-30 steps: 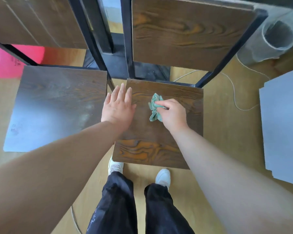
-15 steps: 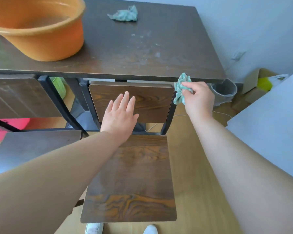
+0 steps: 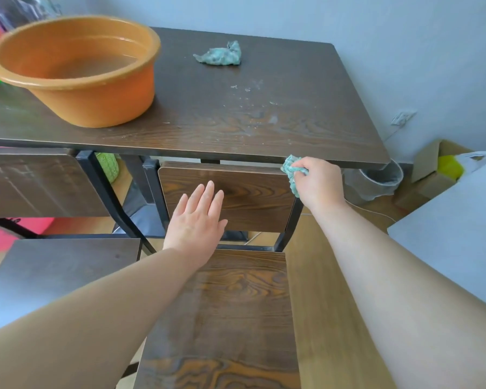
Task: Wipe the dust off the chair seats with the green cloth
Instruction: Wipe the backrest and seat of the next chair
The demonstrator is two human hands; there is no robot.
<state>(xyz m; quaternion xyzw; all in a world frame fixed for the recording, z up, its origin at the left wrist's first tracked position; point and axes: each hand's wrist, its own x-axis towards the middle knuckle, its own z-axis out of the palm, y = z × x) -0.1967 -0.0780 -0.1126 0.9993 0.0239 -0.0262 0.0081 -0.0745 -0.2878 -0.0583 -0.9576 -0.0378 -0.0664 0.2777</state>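
My right hand (image 3: 319, 182) is shut on a crumpled green cloth (image 3: 292, 174), held in the air at the top right corner of the chair's backrest (image 3: 250, 197), just below the table's front edge. My left hand (image 3: 198, 217) is open with fingers spread, hovering in front of the backrest above the back of the brown wooden chair seat (image 3: 230, 313). A second, darker chair seat (image 3: 56, 265) lies to the left, with its backrest (image 3: 31, 183) behind it. Another green cloth (image 3: 220, 55) lies crumpled on the table top.
A dark wooden table (image 3: 236, 116) stands behind the chairs, with dusty specks at its right. An orange basin (image 3: 79, 68) holding water sits on its left. A grey bin (image 3: 376, 181) and a cardboard box (image 3: 432, 169) stand at the right wall. A grey board (image 3: 460, 231) juts in at right.
My right hand lifted the green cloth off the chair seat up to the backrest's top right corner. My left hand left the seat. The view tilted up to the table.
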